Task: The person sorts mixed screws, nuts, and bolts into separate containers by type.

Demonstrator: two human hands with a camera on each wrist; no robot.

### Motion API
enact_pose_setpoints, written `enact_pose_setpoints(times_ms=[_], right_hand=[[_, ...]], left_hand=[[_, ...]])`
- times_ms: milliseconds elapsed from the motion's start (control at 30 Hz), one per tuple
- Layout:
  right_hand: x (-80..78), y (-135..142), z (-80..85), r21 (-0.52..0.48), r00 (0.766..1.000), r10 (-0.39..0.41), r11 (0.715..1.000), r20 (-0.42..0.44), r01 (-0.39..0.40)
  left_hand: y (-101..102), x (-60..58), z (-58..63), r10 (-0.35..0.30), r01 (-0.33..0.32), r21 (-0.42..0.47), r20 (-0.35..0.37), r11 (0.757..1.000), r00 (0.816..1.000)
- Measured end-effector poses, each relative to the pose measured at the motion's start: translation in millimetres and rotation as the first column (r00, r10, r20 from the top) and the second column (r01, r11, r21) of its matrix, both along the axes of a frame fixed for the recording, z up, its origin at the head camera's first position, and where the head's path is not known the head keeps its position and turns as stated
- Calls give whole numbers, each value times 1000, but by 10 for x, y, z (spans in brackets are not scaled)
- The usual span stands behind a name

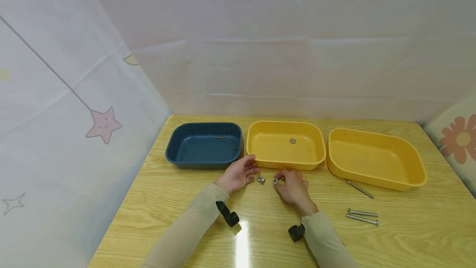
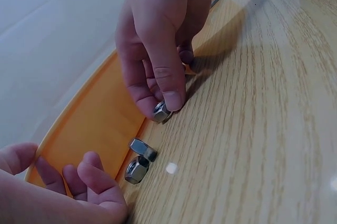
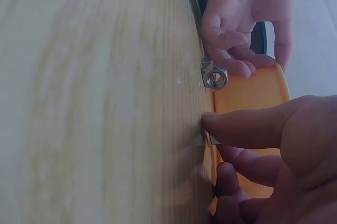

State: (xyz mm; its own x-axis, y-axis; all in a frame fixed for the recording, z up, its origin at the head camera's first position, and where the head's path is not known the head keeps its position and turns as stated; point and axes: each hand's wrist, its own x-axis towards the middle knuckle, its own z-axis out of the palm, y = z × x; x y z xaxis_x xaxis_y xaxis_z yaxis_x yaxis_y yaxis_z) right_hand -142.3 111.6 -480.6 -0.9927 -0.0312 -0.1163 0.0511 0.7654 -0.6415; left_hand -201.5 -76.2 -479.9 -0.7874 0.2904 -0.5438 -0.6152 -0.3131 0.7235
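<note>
My right hand (image 1: 293,187) pinches a steel hex nut (image 1: 275,181) between thumb and forefinger, low over the wood in front of the middle yellow bin (image 1: 286,164). In the left wrist view that nut (image 2: 161,112) shows at the thumb tip; in the right wrist view the thumb mostly covers it. Two more nuts (image 2: 138,169) lie against each other on the table, between the hands. Beside them is my left hand (image 1: 239,173), its fingers loosely bent and holding no nut. One of its fingertips touches the bin's rim near the front left corner. Another nut (image 1: 293,140) sits inside this bin.
A blue bin (image 1: 203,164) on the left contains several small, thin screws (image 1: 222,138). To the right stands a second yellow bin (image 1: 375,160). Three long bolts (image 1: 362,213) lie on the wooden table (image 1: 267,243) at the right. Behind the bins rises a pale curtain.
</note>
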Motion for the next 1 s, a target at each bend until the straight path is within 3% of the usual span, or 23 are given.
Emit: enact_pose_setpoints(times_ms=[400, 1000], right_hand=[[79, 22, 17, -8, 998, 57, 998, -3, -57], [180, 47, 126, -22, 997, 77, 997, -5, -77]], left_hand=[[16, 8, 8, 22, -22, -9, 1, 1000, 1000], [17, 18, 21, 23, -23, -2, 1, 1000, 1000]])
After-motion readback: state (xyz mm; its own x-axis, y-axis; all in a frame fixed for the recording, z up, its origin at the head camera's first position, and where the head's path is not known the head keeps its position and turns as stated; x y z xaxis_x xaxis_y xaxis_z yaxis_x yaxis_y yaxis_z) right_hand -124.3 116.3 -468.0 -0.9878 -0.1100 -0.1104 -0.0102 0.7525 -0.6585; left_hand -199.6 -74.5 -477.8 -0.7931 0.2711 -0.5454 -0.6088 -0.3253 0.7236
